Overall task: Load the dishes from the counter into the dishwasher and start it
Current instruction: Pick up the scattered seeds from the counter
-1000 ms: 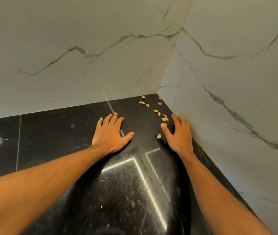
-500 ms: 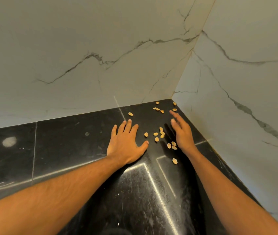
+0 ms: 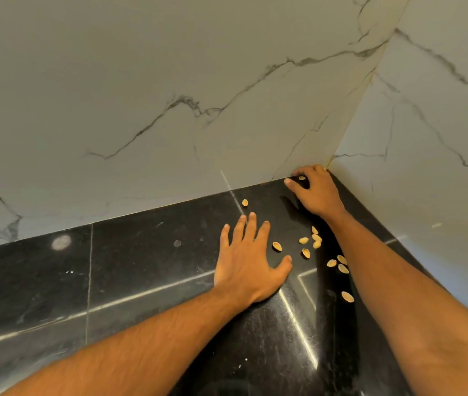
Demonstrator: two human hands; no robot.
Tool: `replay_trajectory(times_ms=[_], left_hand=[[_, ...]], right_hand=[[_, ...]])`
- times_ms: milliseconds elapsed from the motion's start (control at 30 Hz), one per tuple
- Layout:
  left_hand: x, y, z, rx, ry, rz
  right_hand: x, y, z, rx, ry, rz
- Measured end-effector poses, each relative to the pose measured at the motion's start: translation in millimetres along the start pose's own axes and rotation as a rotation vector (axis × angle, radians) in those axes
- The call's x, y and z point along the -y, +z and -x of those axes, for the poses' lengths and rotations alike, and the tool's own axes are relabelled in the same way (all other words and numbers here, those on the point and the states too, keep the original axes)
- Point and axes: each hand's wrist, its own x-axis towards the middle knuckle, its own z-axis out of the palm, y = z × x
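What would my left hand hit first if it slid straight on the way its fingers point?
Probably the lone shell just ahead of the left hand, then the back wall. The line is close, so it might slip just past the shell.

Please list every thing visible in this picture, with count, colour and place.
black stone counter: one, black, lower half.
white marble wall panels: two, white with grey veins, meeting in a corner behind.
pale tan seed shells: about twelve, tan, scattered on the counter near the corner.
round pale smudge: one, greyish, counter's far left.
left hand: one, flat on the counter, fingers spread.
right hand: one, in the corner, fingers curled by one shell; grip unclear.
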Motion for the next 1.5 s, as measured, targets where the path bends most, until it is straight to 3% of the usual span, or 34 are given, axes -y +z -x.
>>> replay_trajectory(times_ms=[67, 133, 200, 267, 333, 433, 533, 667, 833, 967, 1100, 1233, 1300, 1400, 1500], left_hand=[[0, 0, -1, 0.0, 0.003, -0.006], [0, 0, 0, 0.005, -0.001, -0.008], [-1, -1, 0, 0.004, -0.002, -0.009], [0, 0, 0, 0.01, 0.003, -0.008], [1, 1, -1, 0.008, -0.002, -0.008], [1, 1, -1, -0.002, 0.003, -0.012], [1, 2, -2, -0.009, -0.002, -0.009], [-1, 2, 0, -0.049, -0.028, 0.058], [2, -4, -1, -0.143, -0.095, 0.389], [5, -5, -3, -0.171, -0.117, 0.444], [8, -1, -5, -0.137, -0.08, 0.382], [5, 0, -7, -0.058, -0.024, 0.1], [3, 1, -6, -0.044, -0.023, 0.068], [4, 1, -6, -0.082, -0.018, 0.118], [3, -2, -4, -0.121, -0.029, 0.145]], right_hand=[[4, -1, 3, 0.004, -0.052, 0.026], [2, -4, 8, -0.139, -0.064, 0.092], [-2, -8, 6, -0.291, 0.078, 0.097], [-5, -8, -1, -0.254, 0.263, 0.042], [-6, -2, -7, -0.18, 0.271, 0.056], [-2, -2, -3, -0.128, 0.124, 0.01], [14, 3, 9, 0.026, -0.103, -0.019], [51, 20, 26, 0.15, -0.239, -0.189], [79, 37, 33, 0.247, -0.341, -0.176], [89, 31, 52, 0.286, -0.386, -0.204], [74, 6, 105, 0.266, -0.348, -0.198], [61, -32, 166, 0.258, -0.32, -0.076], [54, -49, 180, 0.21, -0.324, -0.04], [32, -64, 174, -0.013, -0.137, -0.083], [9, -64, 163, 0.046, 0.059, -0.172]])
